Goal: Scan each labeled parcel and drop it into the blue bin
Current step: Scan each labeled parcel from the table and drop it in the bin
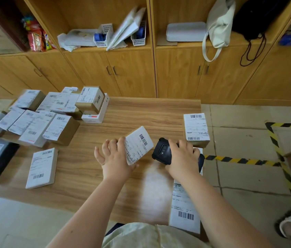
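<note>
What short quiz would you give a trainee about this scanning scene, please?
1. True or false: the right hand grips the scanner.
2. What does the left hand hold? A) a parcel B) a basket C) a bag
3. In one word: is the blue bin in view?

Key: 1 true; 2 A; 3 no.
</note>
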A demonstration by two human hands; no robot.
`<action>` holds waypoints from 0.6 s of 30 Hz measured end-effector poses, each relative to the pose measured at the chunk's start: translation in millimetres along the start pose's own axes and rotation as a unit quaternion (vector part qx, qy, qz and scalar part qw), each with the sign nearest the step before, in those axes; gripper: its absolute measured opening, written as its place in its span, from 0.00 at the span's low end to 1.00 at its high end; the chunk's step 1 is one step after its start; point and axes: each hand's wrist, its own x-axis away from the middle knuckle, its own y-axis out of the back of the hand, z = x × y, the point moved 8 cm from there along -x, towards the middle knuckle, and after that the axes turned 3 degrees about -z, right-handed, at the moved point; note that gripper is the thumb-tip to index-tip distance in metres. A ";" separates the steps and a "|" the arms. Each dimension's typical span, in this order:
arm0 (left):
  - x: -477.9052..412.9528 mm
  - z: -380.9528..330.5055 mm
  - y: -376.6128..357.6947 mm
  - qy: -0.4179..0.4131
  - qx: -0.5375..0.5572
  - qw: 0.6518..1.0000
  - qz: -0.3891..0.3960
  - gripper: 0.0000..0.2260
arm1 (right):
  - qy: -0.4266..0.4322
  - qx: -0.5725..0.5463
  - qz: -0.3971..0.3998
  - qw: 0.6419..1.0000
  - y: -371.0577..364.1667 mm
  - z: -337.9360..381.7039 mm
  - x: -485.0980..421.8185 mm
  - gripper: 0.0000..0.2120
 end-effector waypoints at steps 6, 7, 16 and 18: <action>-15.5 7.4 -10.3 -0.033 0.006 0.999 0.025 0.48 | -0.066 -0.030 0.001 0.997 -5.7 -0.3 -2.8 0.36; -19.5 8.8 -11.8 -0.039 0.011 0.999 0.030 0.48 | -0.081 -0.039 -0.005 0.996 -6.2 0.6 -2.9 0.36; -75.5 52.1 -14.6 -0.078 0.099 0.989 0.075 0.46 | -0.202 -0.125 -0.127 0.963 -14.5 33.9 26.8 0.42; -83.3 55.3 -10.8 -0.099 0.125 0.984 0.078 0.46 | -0.228 -0.123 -0.162 0.952 -15.4 40.9 46.0 0.42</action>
